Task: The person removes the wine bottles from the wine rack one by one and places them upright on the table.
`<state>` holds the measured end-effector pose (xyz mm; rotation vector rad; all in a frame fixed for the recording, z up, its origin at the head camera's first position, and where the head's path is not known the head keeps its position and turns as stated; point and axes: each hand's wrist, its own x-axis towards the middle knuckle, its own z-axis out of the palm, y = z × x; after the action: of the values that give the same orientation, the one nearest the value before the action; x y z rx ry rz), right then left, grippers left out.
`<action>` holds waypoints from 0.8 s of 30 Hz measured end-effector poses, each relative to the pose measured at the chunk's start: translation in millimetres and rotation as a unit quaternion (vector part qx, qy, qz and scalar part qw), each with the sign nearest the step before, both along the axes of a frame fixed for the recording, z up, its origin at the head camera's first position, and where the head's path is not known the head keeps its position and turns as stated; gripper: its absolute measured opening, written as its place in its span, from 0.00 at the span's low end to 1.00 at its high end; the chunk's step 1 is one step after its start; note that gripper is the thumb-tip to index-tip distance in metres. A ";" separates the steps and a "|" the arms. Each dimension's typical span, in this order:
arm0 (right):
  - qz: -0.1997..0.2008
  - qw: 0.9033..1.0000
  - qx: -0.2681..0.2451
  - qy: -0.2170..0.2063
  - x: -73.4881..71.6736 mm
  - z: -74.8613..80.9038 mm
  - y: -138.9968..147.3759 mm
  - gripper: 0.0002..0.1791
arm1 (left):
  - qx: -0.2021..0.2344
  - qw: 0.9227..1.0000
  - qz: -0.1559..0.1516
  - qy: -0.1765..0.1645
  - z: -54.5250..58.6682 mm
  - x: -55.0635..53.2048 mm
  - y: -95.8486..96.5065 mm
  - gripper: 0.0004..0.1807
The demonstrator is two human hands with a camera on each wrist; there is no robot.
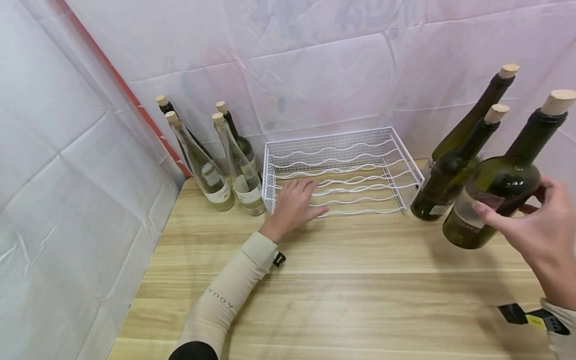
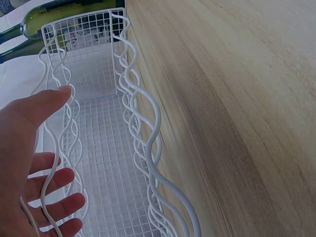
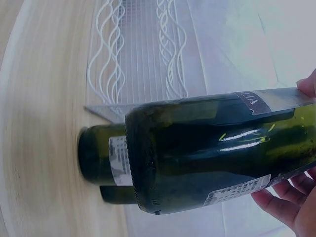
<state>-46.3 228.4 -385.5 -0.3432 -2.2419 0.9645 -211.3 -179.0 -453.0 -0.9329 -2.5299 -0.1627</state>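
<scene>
My right hand [image 1: 542, 220] grips a dark green wine bottle [image 1: 504, 182] with a cork, fingers and thumb around its labelled body. In the right wrist view the bottle's base [image 3: 148, 163] is lifted above the wooden table. Over the front left part of a white wire wine rack [image 1: 346, 137] is my left hand [image 1: 294, 205], its fingers spread. The left wrist view shows that hand [image 2: 29, 163] with thumb and fingertips at the rack's wavy wires [image 2: 153, 118], holding no bottle. Beside the held bottle stand two corked green bottles, the nearer one [image 1: 443, 182] close to the rack's right end.
Left of the rack stand two clear corked bottles, one [image 1: 245, 182] near its left end and another [image 1: 209, 177] farther left. Darker bottles [image 1: 245, 147] stand behind them. White sheeting [image 1: 315, 75] hangs behind the wooden table [image 1: 351, 290] and along its left side.
</scene>
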 end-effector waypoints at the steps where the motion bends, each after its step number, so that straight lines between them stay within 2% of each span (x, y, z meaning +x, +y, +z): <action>1: -0.003 1.000 -0.001 -0.003 -0.3 -0.7 1.8 0.47 | 0.001 1.000 0.000 -0.001 0.1 0.1 0.0 0.45; 4: -0.020 1.000 0.004 -0.002 -1.9 -3.8 7.6 0.45 | 0.004 1.000 -0.002 -0.003 0.2 0.4 -0.1 0.45; 13: -0.035 0.997 0.023 0.062 -17.8 -12.0 34.7 0.42 | 0.002 1.000 -0.001 0.001 0.0 0.4 0.4 0.45; 24: -0.049 0.994 0.056 0.086 -39.2 -21.6 62.9 0.42 | 0.005 1.000 0.002 0.017 -2.2 0.6 0.1 0.45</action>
<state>-85.5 291.3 -407.0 -0.3054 -2.0925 0.7825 -210.7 -178.9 -455.1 -0.9188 -2.4967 -0.1566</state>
